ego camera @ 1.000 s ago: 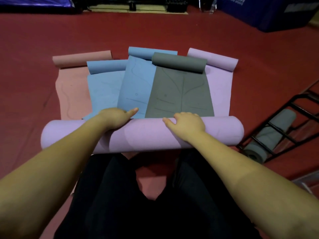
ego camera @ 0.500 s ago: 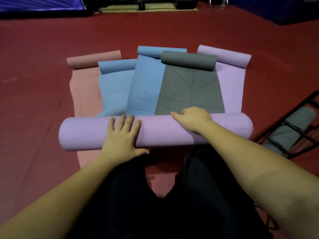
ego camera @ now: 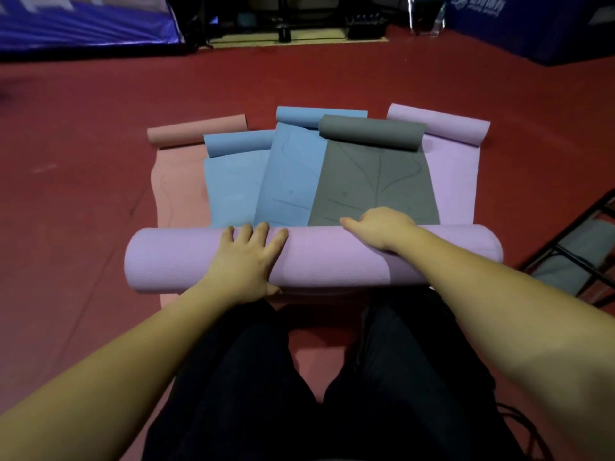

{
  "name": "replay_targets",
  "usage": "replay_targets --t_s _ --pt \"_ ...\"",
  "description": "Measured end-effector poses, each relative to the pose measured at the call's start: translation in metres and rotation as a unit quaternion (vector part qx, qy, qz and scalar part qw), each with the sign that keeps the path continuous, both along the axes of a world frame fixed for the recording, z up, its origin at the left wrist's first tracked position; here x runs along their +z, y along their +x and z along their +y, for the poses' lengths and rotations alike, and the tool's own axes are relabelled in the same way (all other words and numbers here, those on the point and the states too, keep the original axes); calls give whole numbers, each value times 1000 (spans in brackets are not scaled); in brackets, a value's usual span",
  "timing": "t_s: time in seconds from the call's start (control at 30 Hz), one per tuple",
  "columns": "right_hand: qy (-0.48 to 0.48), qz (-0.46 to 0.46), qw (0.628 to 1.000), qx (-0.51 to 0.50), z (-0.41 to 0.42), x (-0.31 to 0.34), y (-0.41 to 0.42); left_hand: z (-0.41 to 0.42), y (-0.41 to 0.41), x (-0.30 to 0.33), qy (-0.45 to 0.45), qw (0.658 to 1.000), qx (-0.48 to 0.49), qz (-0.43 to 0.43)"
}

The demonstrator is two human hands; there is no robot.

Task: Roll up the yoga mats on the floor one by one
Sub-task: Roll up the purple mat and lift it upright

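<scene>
Two hands are resting on a thick lilac roll of yoga mat lying crosswise on the red floor, just ahead of the person's dark-trousered knees. The left hand is lying flat on the roll's near-left part, its fingers straight and spread, reaching over the crest toward 12 o'clock. The right hand is sitting on the roll's far edge, at about 1 o'clock from the left hand, fingers loosely bent over the crest with the thumb pointing left; how firmly it is gripping cannot be told. Beyond the roll, partly unrolled mats are fanning out toward 12 o'clock: a pink mat, two blue mats, a grey mat and a lilac mat. At 3 o'clock a black rack is holding a rolled grey mat.
</scene>
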State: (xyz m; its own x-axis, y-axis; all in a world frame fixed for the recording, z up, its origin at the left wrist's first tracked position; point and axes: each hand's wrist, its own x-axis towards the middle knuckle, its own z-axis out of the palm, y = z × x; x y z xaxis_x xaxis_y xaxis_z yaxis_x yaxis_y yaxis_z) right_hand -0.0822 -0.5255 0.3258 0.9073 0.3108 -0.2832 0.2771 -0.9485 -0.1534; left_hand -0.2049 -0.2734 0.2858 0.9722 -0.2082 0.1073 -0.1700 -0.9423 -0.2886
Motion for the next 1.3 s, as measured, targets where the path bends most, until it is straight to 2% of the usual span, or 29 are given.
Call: replay_targets --t_s 0.2,0.33,0.43,0.5,0.63,0.7,0.8,0.87,1.03,1.1,1.17,1.23,1.3 --pt "-2 98 995 21 -5 40 -8 2 -20 48 -27 999 -33 19" --pt "-19 159 987 22 -5 37 -8 2 -28 51 -60 992 -14 111" --pt "-14 162 987 5 -6 13 -10 1 -23 41 -66 985 -10 161" --pt "-9 125 992 11 -7 5 -7 2 -16 42 -79 980 -7 181" --pt "39 -41 997 52 -9 1 -13 5 -1 49 -107 964 4 242" --pt "52 -87 993 56 -11 0 -23 8 7 51 -130 952 20 275" --pt "49 -102 992 50 -13 -4 -38 10 23 50 -211 926 66 306" --pt "14 -102 993 52 -13 -9 -49 9 34 48 -257 909 92 316" --pt "-33 -141 989 37 -7 -20 -49 1 55 50 -266 892 120 345" --pt "-20 -120 992 25 -4 -19 -41 -2 59 48 -264 893 138 339" --pt "-5 -99 995 20 -2 -19 -35 -3 61 45 -243 910 153 299" --pt "3 -81 997 17 -1 -19 -28 -2 60 39 -200 951 138 193" --pt "5 -66 998 16 1 -19 -22 0 52 31 -191 974 105 69"
